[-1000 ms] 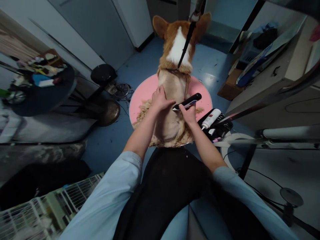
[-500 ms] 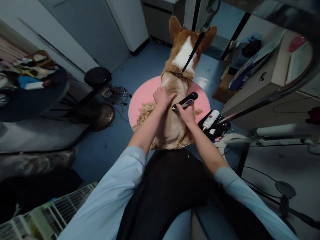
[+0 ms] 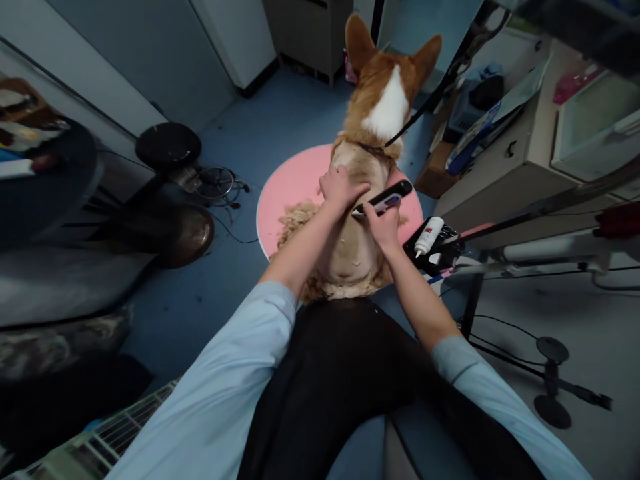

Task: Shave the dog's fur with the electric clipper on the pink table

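Observation:
A tan and white dog [image 3: 350,248] sits on a round pink table [image 3: 283,183], its head turned away from me. Its back is clipped short, while longer fur stays on the neck and head. My left hand [image 3: 341,187] lies on the upper back with fingers spread and thumb stretched to the right. In my right hand [image 3: 384,225] is a black electric hair clipper [image 3: 387,197], its blade end against the middle of the back. Cut fur [image 3: 295,223] lies in a heap left of the dog. A black leash [image 3: 413,121] runs from its collar.
A black tool holder with a white bottle [image 3: 429,237] hangs at the table's right. A black stool [image 3: 169,145] and a dark round table [image 3: 45,180] stand left. Cabinets [image 3: 495,160] and a metal pole [image 3: 545,250] are on the right. A wire cage [image 3: 125,427] is lower left.
My view has shifted, so the surroundings sit differently. The dog's head has turned slightly, and the leash slants more to the right. Both hands stay on the back, the clipper still in my right.

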The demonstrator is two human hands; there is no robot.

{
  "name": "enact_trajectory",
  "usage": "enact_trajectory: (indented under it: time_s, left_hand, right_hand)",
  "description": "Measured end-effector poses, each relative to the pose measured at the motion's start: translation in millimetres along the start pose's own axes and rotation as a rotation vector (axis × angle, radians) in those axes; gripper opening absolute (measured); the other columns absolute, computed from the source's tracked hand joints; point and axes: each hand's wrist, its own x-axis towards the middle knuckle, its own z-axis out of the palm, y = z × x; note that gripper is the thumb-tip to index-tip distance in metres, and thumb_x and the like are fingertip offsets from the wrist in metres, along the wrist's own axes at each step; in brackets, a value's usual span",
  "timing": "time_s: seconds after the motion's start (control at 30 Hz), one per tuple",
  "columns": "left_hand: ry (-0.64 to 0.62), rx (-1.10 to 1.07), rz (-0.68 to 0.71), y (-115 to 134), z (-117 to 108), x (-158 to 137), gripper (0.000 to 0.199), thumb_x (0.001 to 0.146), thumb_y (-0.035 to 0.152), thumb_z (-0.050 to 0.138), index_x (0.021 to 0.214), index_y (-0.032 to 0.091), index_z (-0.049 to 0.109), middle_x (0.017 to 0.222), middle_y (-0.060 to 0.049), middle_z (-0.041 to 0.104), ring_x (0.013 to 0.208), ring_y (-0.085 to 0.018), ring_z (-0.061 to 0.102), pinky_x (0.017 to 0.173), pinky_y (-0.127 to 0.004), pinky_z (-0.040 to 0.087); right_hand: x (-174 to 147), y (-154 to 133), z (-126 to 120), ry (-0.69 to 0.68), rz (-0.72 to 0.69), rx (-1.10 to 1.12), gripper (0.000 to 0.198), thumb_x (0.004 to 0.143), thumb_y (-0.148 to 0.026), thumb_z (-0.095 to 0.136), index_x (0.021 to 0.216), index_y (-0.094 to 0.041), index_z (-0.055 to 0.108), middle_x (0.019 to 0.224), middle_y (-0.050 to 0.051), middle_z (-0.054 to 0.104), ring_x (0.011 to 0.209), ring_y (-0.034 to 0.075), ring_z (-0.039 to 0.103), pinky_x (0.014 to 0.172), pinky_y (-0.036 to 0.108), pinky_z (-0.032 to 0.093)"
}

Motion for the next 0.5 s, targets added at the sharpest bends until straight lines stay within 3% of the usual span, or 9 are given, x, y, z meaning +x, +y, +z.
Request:
enact_trajectory:
  time_s: [0.1,0.27,0.33,0.43,0.5]
  left_hand:
    - [-0.003,-0.014,0.034,1,3,2,0.083,0.081,0.072,0.068,0.137,0.011,0.058,0.137,-0.024,0.06,0.127,-0.042,0.058,0.108,-0.048,0.043]
    - [-0.036,-0.083,0.068,2,8,3,0.083,0.079,0.069,0.073,0.137,0.012,0.057,0.138,-0.024,0.06,0.13,-0.044,0.055,0.11,-0.05,0.042]
    - [-0.049,-0.111,0.087,2,9,5,0.084,0.079,0.068,0.075,0.139,0.012,0.055,0.139,-0.023,0.059,0.132,-0.045,0.052,0.112,-0.052,0.04]
    - [-0.065,-0.126,0.127,4,12,8,0.084,0.079,0.068,0.075,0.14,0.012,0.055,0.139,-0.023,0.059,0.132,-0.044,0.052,0.112,-0.052,0.039]
    - [-0.077,-0.128,0.142,7,12,9,0.082,0.081,0.068,0.073,0.138,0.011,0.057,0.137,-0.023,0.06,0.13,-0.043,0.054,0.111,-0.051,0.041]
  right_hand:
    - [-7,-8,9,-0.086,-0.018,-0.104,0.057,0.076,-0.056,0.076,0.112,-0.02,0.051,0.1,0.013,0.069,0.102,0.035,0.069,0.089,0.05,0.058]
    - [-84,8,0,-0.334,0.015,-0.27,0.058,0.072,-0.054,0.079,0.112,-0.022,0.053,0.099,0.015,0.07,0.098,0.038,0.069,0.085,0.054,0.058]
    - [-85,10,-2,-0.303,0.027,-0.245,0.058,0.072,-0.055,0.078,0.112,-0.022,0.054,0.1,0.015,0.07,0.098,0.038,0.069,0.086,0.055,0.057]
    - [-49,0,5,-0.091,0.036,-0.144,0.057,0.078,-0.057,0.071,0.117,-0.02,0.051,0.109,0.016,0.069,0.105,0.035,0.067,0.093,0.054,0.056]
    - [-30,-10,14,-0.047,0.02,-0.131,0.06,0.078,-0.057,0.072,0.12,-0.02,0.049,0.113,0.017,0.068,0.111,0.036,0.066,0.095,0.053,0.055]
